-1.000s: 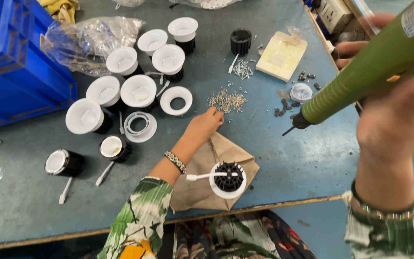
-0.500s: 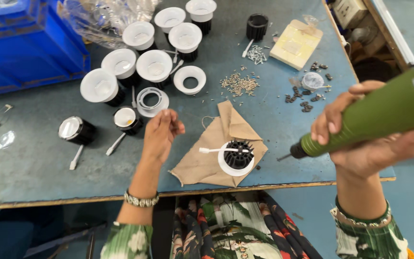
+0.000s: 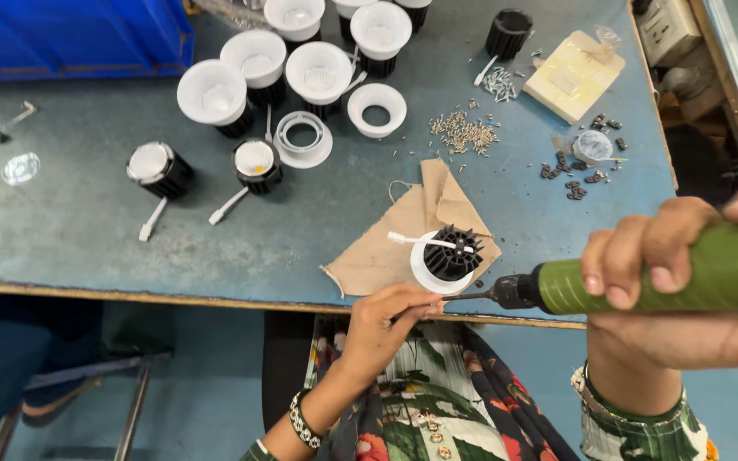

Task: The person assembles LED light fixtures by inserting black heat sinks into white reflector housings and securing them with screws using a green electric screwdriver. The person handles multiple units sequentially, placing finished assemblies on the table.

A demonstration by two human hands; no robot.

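Observation:
My right hand (image 3: 685, 282) grips a green electric screwdriver (image 3: 659, 277) held level, its bit pointing left toward the table's near edge. My left hand (image 3: 386, 320) pinches something small at the bit's tip; it is too small to make out. Just above, a black finned lamp body in a white ring (image 3: 448, 256) lies on a piece of brown cloth (image 3: 386, 248), with a white wire across it.
Several white lamp housings (image 3: 318, 72) stand at the back of the blue-grey table (image 3: 215, 239). A pile of small screws (image 3: 463, 132), a yellow pad (image 3: 570, 77), dark clips (image 3: 574, 175), and a blue bin (image 3: 70, 34) are also there.
My left hand has drawn back from the table's middle to the near edge, meeting the screwdriver bit. My right hand has swung the screwdriver from tilted to level and lower.

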